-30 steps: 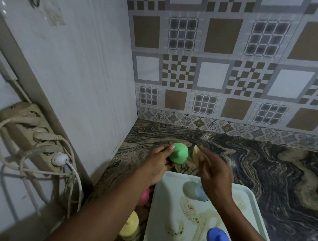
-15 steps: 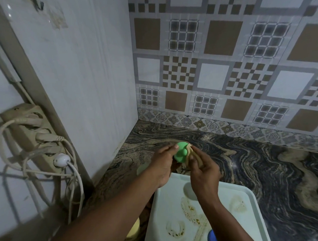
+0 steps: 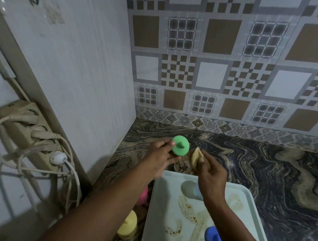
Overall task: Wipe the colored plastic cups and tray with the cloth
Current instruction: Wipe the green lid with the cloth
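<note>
Nearest us, at 6 o'clock, the tray (image 3: 247,203) lies on the counter (image 3: 264,152), still stained, with a blue cup (image 3: 212,236) at its near edge and a pale blue cup (image 3: 190,188) partly behind our right wrist. At 8 o'clock, off the tray, stand a yellow cup (image 3: 128,226) and a pink cup (image 3: 143,195). Farther out, our right hand (image 3: 210,174) pinches the cloth (image 3: 196,159); half a second ago it pressed against the green cup (image 3: 180,145), and now it has drawn clear, toward 4 o'clock of it. We judge that this wipe is finished or pausing. Our left hand (image 3: 160,157) grips the green cup above the counter, beyond the tray's far edge.
</note>
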A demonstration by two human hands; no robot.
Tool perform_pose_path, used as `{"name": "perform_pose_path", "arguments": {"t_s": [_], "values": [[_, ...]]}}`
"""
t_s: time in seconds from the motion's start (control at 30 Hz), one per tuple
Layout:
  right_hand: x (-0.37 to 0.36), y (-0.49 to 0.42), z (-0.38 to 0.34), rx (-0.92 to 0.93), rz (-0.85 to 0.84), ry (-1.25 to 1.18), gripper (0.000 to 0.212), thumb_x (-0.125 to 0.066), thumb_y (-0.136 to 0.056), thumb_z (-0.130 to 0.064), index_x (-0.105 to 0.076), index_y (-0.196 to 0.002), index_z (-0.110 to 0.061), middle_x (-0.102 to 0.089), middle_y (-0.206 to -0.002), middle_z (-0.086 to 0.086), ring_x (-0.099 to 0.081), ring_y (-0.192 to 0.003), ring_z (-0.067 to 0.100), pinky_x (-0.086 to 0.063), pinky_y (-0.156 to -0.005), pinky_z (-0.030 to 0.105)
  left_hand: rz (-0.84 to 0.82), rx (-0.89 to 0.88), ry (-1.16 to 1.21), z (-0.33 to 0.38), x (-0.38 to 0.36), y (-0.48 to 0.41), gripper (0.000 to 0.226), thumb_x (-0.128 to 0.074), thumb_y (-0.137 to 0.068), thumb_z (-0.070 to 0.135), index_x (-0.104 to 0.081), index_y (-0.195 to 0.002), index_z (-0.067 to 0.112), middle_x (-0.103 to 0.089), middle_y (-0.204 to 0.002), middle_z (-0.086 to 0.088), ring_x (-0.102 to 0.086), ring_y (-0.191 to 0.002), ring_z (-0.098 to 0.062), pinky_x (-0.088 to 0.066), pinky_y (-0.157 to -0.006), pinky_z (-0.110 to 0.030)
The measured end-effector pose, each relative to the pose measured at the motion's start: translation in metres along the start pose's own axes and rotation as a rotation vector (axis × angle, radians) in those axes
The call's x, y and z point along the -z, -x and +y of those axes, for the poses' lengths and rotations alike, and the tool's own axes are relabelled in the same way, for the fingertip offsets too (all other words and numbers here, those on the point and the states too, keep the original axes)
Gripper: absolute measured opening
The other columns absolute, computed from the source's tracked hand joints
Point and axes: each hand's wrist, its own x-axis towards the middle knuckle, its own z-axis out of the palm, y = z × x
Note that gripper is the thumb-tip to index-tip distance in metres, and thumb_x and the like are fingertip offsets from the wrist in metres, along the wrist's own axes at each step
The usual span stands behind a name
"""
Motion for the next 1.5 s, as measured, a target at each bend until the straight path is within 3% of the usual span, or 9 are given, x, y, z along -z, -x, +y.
{"name": "perform_pose_path", "arguments": {"t_s": [0.2, 0.3, 0.43, 0.63, 0.8, 1.07, 1.17, 1.3, 1.5], "values": [[-0.002, 0.005, -0.014, 0.365, -0.156, 0.268, 0.050, -0.059, -0.087, 0.014, -0.071, -0.127, -0.015, -0.068, -0.127, -0.007, -0.064, -0.115, 0.006, -0.049, -0.097, 0.017, -0.073, -0.001, -0.016, -0.009, 0.000, 0.003, 0.021, -0.050, -0.103, 0.007, -0.061, -0.117, -0.004, -0.071, -0.109, -0.021, -0.072, -0.093, -0.028, -0.063, -0.073, -0.037], [0.011, 0.008, -0.005, 0.373, -0.240, 0.410, 0.058, -0.061, -0.081, 0.017, -0.073, -0.122, -0.021, -0.073, -0.107, -0.009, -0.066, -0.091, -0.003, -0.043, -0.078, 0.001, -0.019, 0.011, 0.065, -0.009, 0.010, 0.005, 0.024, -0.050, -0.103, 0.007, -0.058, -0.122, -0.005, -0.067, -0.119, -0.023, -0.070, -0.103, -0.034, -0.063, -0.077, -0.042], [0.005, -0.004, -0.013, 0.139, -0.028, 0.194, 0.046, -0.058, -0.093, 0.006, -0.070, -0.128, -0.022, -0.077, -0.085, 0.006, -0.054, -0.048, 0.016, -0.041, -0.049, 0.019, -0.059, 0.022, 0.088, -0.005, 0.006, 0.010, 0.025, -0.048, -0.104, 0.006, -0.056, -0.124, -0.007, -0.066, -0.119, -0.023, -0.071, -0.097, -0.031, -0.064, -0.074, -0.040], [-0.004, 0.018, -0.019, 0.504, -0.180, 0.327, 0.052, -0.057, -0.089, 0.014, -0.070, -0.128, -0.018, -0.071, -0.125, -0.001, -0.067, -0.112, 0.011, -0.056, -0.093, 0.029, -0.052, 0.000, 0.050, -0.002, 0.009, 0.010, 0.021, -0.047, -0.105, 0.009, -0.061, -0.115, -0.002, -0.066, -0.119, -0.024, -0.068, -0.102, -0.032, -0.062, -0.081, -0.043], [0.007, -0.001, -0.027, 0.199, -0.107, 0.157, 0.050, -0.056, -0.094, 0.006, -0.068, -0.121, -0.035, -0.073, -0.085, -0.017, -0.060, -0.053, 0.022, -0.052, -0.049, 0.035, -0.080, 0.041, 0.037, -0.005, 0.020, 0.014, 0.015, -0.047, -0.105, 0.011, -0.060, -0.108, 0.003, -0.064, -0.117, -0.019, -0.067, -0.098, -0.030, -0.062, -0.072, -0.040], [0.013, 0.005, -0.018, 0.603, -0.351, 0.495, 0.046, -0.056, -0.090, 0.007, -0.071, -0.127, -0.015, -0.067, -0.130, 0.001, -0.063, -0.114, 0.009, -0.042, -0.095, 0.006, -0.060, 0.013, -0.025, -0.009, 0.023, 0.011, 0.020, -0.049, -0.104, 0.013, -0.063, -0.113, 0.000, -0.063, -0.124, -0.026, -0.064, -0.109, -0.038, -0.060, -0.077, -0.044], [0.021, 0.001, -0.015, 0.390, -0.338, 0.430, 0.042, -0.058, -0.087, 0.008, -0.077, -0.115, -0.018, -0.076, -0.112, -0.004, -0.069, -0.097, 0.011, -0.053, -0.085, 0.013, -0.006, 0.069, 0.109, -0.011, 0.027, 0.008, 0.026, -0.049, -0.104, 0.013, -0.058, -0.123, -0.002, -0.057, -0.135, -0.026, -0.059, -0.122, -0.042, -0.056, -0.088, -0.052], [0.001, -0.002, -0.041, -0.367, -0.232, -0.281, 0.020, -0.060, -0.099, -0.011, -0.075, -0.112, -0.013, -0.079, -0.094, 0.010, -0.074, -0.084, 0.027, -0.057, -0.066, 0.039, -0.024, 0.056, 0.027, -0.006, 0.014, 0.012, 0.027, -0.048, -0.105, 0.015, -0.059, -0.125, 0.000, -0.062, -0.128, -0.022, -0.063, -0.114, -0.036, -0.058, -0.083, -0.044], [-0.018, -0.003, -0.053, -0.292, -0.242, -0.180, 0.015, -0.067, -0.095, -0.007, -0.071, -0.110, -0.008, -0.078, -0.093, 0.012, -0.075, -0.083, 0.028, -0.061, -0.067, 0.032, 0.106, -0.332, -0.693, -0.023, 0.024, 0.007, 0.027, -0.045, -0.104, 0.020, -0.063, -0.122, 0.032, -0.063, -0.129, 0.002, -0.060, -0.116, -0.013, -0.052, -0.100, -0.036]]}}
